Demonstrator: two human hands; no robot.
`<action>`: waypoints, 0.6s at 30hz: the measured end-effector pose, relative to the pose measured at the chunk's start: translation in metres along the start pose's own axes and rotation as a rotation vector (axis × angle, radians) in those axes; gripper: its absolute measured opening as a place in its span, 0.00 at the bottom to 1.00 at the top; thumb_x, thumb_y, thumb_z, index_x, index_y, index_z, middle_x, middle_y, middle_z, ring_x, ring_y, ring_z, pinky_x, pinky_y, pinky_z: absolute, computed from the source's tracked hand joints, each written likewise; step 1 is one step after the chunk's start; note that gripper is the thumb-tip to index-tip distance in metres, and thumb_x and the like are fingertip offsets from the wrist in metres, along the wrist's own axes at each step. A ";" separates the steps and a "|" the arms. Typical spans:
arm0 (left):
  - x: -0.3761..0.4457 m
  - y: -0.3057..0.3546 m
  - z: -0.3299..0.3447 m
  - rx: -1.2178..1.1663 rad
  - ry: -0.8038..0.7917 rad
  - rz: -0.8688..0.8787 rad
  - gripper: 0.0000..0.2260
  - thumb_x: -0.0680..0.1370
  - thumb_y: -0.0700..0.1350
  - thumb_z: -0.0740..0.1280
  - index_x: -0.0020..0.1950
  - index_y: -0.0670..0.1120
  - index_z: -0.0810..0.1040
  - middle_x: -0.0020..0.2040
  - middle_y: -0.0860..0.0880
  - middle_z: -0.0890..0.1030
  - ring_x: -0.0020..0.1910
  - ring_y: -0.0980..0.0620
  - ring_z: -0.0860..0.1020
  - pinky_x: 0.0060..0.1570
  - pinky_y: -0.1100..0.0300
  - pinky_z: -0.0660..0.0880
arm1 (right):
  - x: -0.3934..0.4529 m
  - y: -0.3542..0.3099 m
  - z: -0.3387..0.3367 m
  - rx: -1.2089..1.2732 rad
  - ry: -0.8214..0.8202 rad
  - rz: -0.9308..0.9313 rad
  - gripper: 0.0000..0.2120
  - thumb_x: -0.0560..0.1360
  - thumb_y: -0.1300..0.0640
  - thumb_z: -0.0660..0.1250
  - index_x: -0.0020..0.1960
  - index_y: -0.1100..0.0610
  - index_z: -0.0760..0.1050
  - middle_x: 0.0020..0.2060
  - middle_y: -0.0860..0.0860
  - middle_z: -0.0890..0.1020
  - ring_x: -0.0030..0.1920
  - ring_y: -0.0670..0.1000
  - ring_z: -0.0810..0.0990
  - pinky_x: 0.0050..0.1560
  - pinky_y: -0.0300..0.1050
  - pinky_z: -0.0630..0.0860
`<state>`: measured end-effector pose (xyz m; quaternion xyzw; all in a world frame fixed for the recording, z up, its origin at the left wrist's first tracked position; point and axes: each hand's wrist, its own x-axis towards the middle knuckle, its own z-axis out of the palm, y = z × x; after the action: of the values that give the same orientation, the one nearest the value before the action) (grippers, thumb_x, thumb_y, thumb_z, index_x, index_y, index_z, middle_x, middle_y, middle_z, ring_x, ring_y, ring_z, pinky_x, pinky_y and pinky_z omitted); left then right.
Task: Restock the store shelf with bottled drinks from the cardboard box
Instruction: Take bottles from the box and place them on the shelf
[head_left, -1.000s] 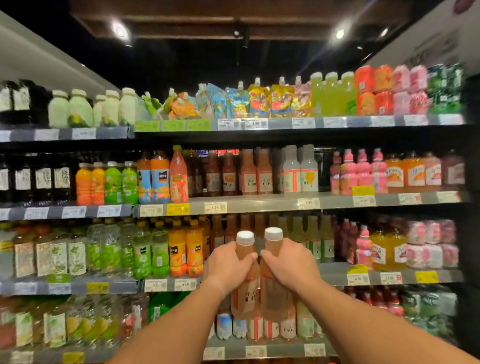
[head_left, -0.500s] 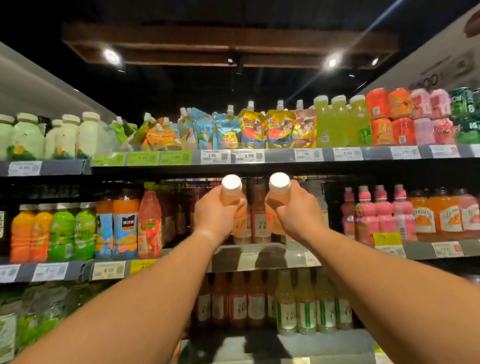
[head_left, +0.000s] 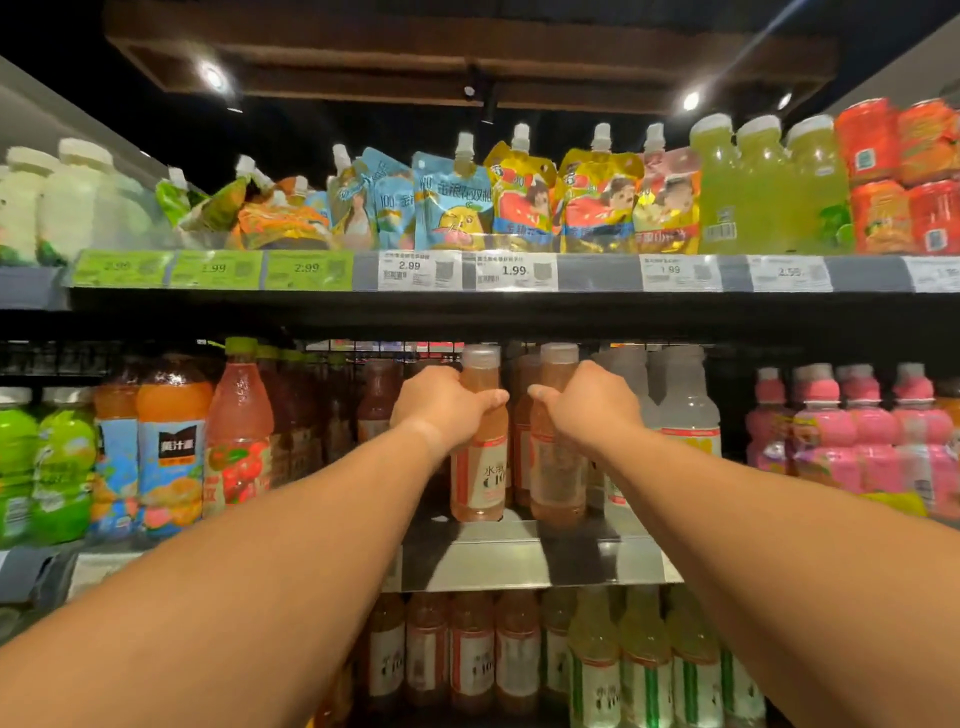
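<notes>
The shelving unit (head_left: 519, 561) filled the whole wall in front of the person, tier over tier of drinks with price tags along each edge, so every product sat in its own lane facing out. On the top tier stood spouted drink pouches (head_left: 452, 202), leaning on one another because they were soft. On the middle tier, orange juice bottles (head_left: 171, 441) crowded the left and pink bottles (head_left: 862, 431) the right, while the front of the middle lane lay bare metal, which was presumably why the new stock was going there.

Both arms reached up to that gap. The left hand (head_left: 441, 410) gripped a peach-coloured bottle (head_left: 480, 467) high on its shoulder, fingers clamped round it, with the base down at the shelf, touching or nearly so. The right hand (head_left: 587, 410) held a second bottle of the same drink (head_left: 558, 467) just beside the first, its fingers wrapped round the neck in the same way. Gripping up near the white caps kept the bottles upright and the wrists clear of the tier above. Like bottles stood behind them, so these seemed meant as the front row. The cardboard box was nowhere in sight.
</notes>
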<state>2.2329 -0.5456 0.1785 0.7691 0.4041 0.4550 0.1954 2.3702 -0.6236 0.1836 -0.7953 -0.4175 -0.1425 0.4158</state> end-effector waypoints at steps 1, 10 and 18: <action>0.004 0.002 0.001 0.003 -0.012 -0.015 0.15 0.72 0.62 0.72 0.41 0.51 0.76 0.42 0.52 0.80 0.39 0.54 0.78 0.37 0.59 0.73 | 0.003 -0.001 0.003 -0.010 0.000 0.007 0.24 0.75 0.39 0.66 0.58 0.58 0.75 0.54 0.56 0.81 0.54 0.59 0.80 0.46 0.49 0.73; 0.013 0.000 0.014 0.003 -0.052 0.006 0.21 0.71 0.63 0.72 0.46 0.49 0.71 0.41 0.52 0.77 0.43 0.50 0.79 0.47 0.51 0.81 | 0.015 -0.003 0.027 -0.153 0.029 -0.012 0.11 0.79 0.50 0.66 0.51 0.58 0.80 0.44 0.55 0.81 0.43 0.55 0.81 0.42 0.46 0.77; 0.014 0.000 0.018 0.031 0.005 -0.045 0.18 0.76 0.61 0.67 0.41 0.47 0.74 0.36 0.51 0.76 0.33 0.54 0.75 0.30 0.61 0.70 | 0.015 0.003 0.029 -0.118 0.027 -0.011 0.12 0.79 0.48 0.65 0.47 0.56 0.74 0.38 0.53 0.77 0.37 0.52 0.77 0.37 0.44 0.73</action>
<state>2.2516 -0.5333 0.1766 0.7616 0.4288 0.4461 0.1929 2.3782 -0.5933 0.1727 -0.8141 -0.4071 -0.1801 0.3728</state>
